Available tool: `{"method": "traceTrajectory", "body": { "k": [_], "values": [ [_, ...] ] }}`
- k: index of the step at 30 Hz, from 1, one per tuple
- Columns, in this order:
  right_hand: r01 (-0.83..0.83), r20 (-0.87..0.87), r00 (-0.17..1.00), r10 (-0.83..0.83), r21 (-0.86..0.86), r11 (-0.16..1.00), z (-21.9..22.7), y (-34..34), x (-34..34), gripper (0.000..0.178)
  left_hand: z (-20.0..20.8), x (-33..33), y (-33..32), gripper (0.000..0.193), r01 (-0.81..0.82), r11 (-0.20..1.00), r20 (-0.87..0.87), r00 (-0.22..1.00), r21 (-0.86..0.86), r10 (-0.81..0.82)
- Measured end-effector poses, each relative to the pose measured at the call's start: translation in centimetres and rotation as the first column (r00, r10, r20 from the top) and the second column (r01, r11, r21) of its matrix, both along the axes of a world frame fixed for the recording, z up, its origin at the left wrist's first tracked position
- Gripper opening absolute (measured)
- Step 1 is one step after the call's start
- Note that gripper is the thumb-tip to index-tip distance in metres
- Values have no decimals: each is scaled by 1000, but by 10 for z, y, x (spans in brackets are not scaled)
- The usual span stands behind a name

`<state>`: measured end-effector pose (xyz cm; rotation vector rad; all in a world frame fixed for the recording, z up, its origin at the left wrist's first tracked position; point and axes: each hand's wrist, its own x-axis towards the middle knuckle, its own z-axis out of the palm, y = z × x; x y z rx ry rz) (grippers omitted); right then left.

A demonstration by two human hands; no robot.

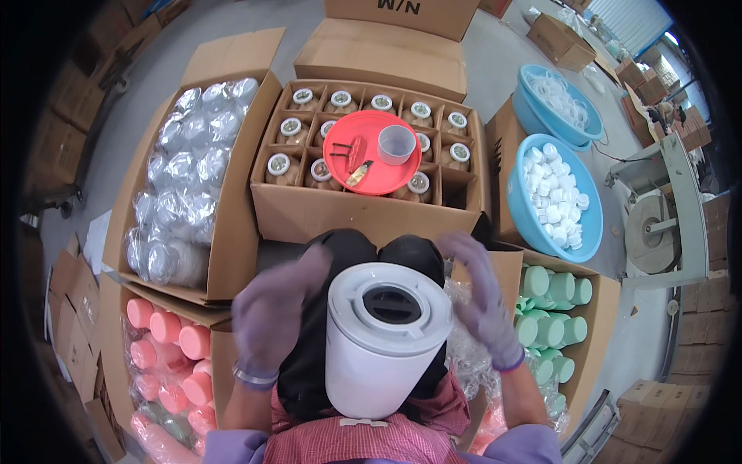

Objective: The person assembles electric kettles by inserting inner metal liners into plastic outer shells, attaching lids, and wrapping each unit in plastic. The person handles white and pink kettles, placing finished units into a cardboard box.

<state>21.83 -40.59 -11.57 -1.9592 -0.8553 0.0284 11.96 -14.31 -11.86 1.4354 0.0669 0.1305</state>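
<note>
A white cylindrical canister (371, 363) rests on my lap, tilted a little. On its top sits a white round lid (352, 309) with a black oval piece (393, 305) in the middle. My left hand (274, 309), in a lavender glove, is held to the left of the canister, not touching it. Its fingers are stretched out and somewhat blurred. To the right, my right hand (483, 305) is in a matching glove, fingers extended and curved. No object shows in either hand.
Ahead, a divided carton (371, 213) holds several lidded jars, with a red tray (363, 127) carrying a clear cup (396, 145) on top. Wrapped clear containers (182, 174) fill a left box. Pink bottles (166, 332) and green bottles (553, 329) flank me. Blue basins (591, 224) stand right, one with white caps (553, 193).
</note>
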Motion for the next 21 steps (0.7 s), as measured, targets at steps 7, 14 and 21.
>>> {"method": "traceTrajectory", "body": {
  "k": [7, 14, 21],
  "values": [
    [56, -262, 961, -87, -125, 991, 2, -33, 4, 85, -14, -5, 15, 53, 130, 954, 151, 984, -271, -91],
    [290, -187, 912, -366, -340, 895, -13, -35, 6, 69, 14, -7, 26, 25, 67, 910, 18, 998, -408, -65],
    [193, -184, 948, -261, -318, 928, -3, -31, 20, 65, -15, 7, 33, 58, 305, 877, 253, 942, -372, -221]
  ]
}}
